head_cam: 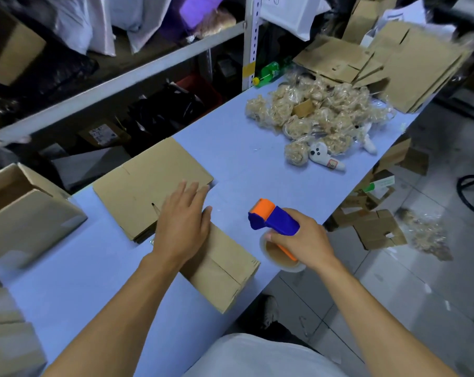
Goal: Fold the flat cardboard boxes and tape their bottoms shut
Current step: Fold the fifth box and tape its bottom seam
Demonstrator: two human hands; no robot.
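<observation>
Nearest the camera, the person's pale shirt (pixel 257 357) is filling the bottom edge, with both forearms reaching out over the blue table (pixel 94 281).

Taking the flat cardboard stack (pixel 146 186) as the landmark: to its left, folded open boxes (pixel 26 213) are sitting at the table's edge, partly cut off by the frame. The left hand (pixel 184 227) is lying flat, fingers straight and spread, pressing on the stack's near corner and on the flat box (pixel 225 270) just in front of the stack. To the right of the stack, the right hand (pixel 303 240) is clenching the handle of the blue and orange tape dispenser (pixel 274 221), its tape roll (pixel 282 257) hanging just over the table's near edge. Far right and beyond the stack, bagged fibre bundles (pixel 312 115) and more flat cardboard (pixel 393 66) are lying well apart.

Judging by this, a new flat box is being picked out; no taping is under way. The next move probably calls for lifting one sheet free and squaring it open, likely needing the dispenser set aside.

The left palm is hiding its contact area, and motion blur is smearing the far right corner.
</observation>
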